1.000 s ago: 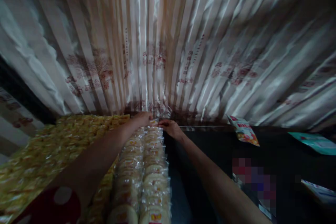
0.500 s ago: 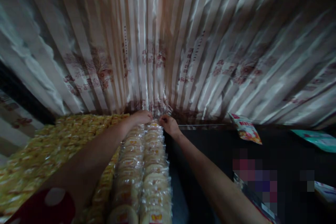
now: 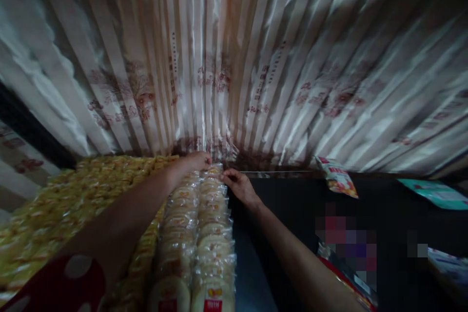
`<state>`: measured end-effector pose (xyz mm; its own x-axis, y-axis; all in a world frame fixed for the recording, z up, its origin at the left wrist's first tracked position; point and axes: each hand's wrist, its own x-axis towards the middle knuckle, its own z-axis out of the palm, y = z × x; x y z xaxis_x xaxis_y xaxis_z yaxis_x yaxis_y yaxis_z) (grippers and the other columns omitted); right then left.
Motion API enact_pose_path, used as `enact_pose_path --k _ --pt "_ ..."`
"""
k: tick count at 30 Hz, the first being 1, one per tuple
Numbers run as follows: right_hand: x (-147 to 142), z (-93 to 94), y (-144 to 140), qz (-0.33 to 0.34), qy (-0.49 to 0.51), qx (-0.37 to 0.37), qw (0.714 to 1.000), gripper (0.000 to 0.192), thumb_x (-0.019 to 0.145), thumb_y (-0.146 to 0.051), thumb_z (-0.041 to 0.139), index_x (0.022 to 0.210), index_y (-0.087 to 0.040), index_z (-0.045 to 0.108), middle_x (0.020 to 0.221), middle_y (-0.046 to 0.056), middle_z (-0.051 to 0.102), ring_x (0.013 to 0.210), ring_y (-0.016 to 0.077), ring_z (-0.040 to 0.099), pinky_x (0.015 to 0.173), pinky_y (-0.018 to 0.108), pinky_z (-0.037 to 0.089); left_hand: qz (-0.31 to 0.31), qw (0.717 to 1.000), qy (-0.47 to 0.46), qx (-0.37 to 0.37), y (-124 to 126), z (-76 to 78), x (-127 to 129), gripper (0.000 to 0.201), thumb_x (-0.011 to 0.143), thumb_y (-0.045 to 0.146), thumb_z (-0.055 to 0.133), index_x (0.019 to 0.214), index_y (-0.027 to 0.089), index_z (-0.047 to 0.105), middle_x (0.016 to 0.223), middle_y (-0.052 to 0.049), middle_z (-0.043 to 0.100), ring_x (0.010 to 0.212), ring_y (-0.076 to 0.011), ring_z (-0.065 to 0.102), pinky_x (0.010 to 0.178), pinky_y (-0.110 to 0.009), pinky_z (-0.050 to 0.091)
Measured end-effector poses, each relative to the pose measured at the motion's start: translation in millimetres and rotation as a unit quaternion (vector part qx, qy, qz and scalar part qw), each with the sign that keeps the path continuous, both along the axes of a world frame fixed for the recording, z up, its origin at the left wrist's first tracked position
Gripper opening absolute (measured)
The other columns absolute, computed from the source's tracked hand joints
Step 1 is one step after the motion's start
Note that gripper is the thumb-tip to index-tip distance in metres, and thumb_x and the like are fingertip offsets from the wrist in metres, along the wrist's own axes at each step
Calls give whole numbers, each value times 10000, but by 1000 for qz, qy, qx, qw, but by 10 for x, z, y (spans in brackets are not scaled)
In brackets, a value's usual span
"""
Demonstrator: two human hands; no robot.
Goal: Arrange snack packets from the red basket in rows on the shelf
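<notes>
Two long rows of round flat cakes in clear wrappers (image 3: pixel 179 234) run away from me, standing closely one behind another. At the far end of the right row, a wrapped round cake (image 3: pixel 214 171) lies between my hands. My left hand (image 3: pixel 199 160) reaches across the rows, its fingers curled at the upper left edge of that wrapper. From the other side, my right hand (image 3: pixel 238 184) pinches the wrapper's right edge between thumb and fingers. Some of the left fingertips are hidden.
Many small yellow packets (image 3: pixel 84 200) are stacked on the left. Pleated printed sheeting (image 3: pixel 256 58) hangs behind. Right of the rows is a dark surface (image 3: pixel 285 204) with a red and white snack bag (image 3: pixel 338 176), a teal packet (image 3: pixel 435 193) and a dark packet (image 3: pixel 351 278).
My right hand has shifted slightly down and its fingers have come onto the edge of the far wrapper. The left hand stays almost in place. The view has moved slightly.
</notes>
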<state>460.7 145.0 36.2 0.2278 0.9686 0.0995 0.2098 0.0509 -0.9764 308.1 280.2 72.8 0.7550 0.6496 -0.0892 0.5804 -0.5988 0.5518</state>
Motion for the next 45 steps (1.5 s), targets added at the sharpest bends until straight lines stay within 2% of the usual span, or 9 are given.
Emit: enact_pose_path --k 9,14,20,23,27,31,36,41,45 --pt "-92 77 65 -39 75 -15 996 271 606 -451 678 645 -186 629 591 -33 570 547 101 434 548 241 334 12 999 17 -36 -72 53 -73 192 748 273 580 896 165 635 874 -16 650 754 -134 573 628 -203 420" --pt "-96 38 82 -70 89 -28 993 296 583 -465 679 663 -185 627 582 -37 545 538 100 418 531 237 327 -42 995 -53 -79 -17 -24 -172 468 689 392 658 1094 199 524 1026 -25 607 858 -150 574 652 -203 442" --pt "-109 61 10 -100 51 17 994 366 636 -539 649 727 -187 606 642 -25 563 600 119 474 593 250 390 -34 999 17 -14 -49 -17 -139 210 693 289 639 875 185 626 855 7 645 782 -141 577 650 -203 424" --pt "-95 55 -88 -74 14 32 997 324 673 -508 648 720 -190 607 680 -18 580 644 121 497 651 252 409 -18 999 41 2 -113 59 -131 218 693 299 649 885 196 646 872 12 659 799 -137 585 648 -192 415" --pt "-78 30 -125 -19 10 12 1000 317 615 -497 676 654 -194 592 653 -16 578 621 125 498 632 251 413 -9 999 48 16 -145 76 -135 249 702 317 644 917 192 657 895 3 669 794 -137 592 656 -196 421" --pt "-88 23 -69 -42 -21 6 999 297 633 -493 629 643 -200 583 620 -16 568 598 129 489 608 253 398 -16 999 35 27 -152 66 -144 243 704 306 639 918 194 669 889 4 677 806 -140 592 695 -206 438" --pt "-118 -6 -31 -78 -26 24 996 253 647 -451 610 655 -199 604 641 -14 591 624 137 514 644 263 414 -28 990 -5 141 -265 195 -225 149 742 270 605 812 187 709 889 -20 687 916 -167 567 877 -250 400" --pt "-136 0 -35 -95 -37 19 995 266 656 -472 593 664 -206 594 642 -17 581 629 138 503 650 260 409 -42 989 42 135 -480 343 -334 147 740 272 597 811 218 714 830 -9 680 831 -154 577 786 -222 419" --pt "-151 1 -43 -100 -36 21 994 306 654 -507 592 668 -201 587 645 -11 583 632 141 507 650 259 419 -15 986 73 152 -602 389 -322 142 741 253 585 802 205 704 810 -24 667 794 -163 588 694 -219 419"
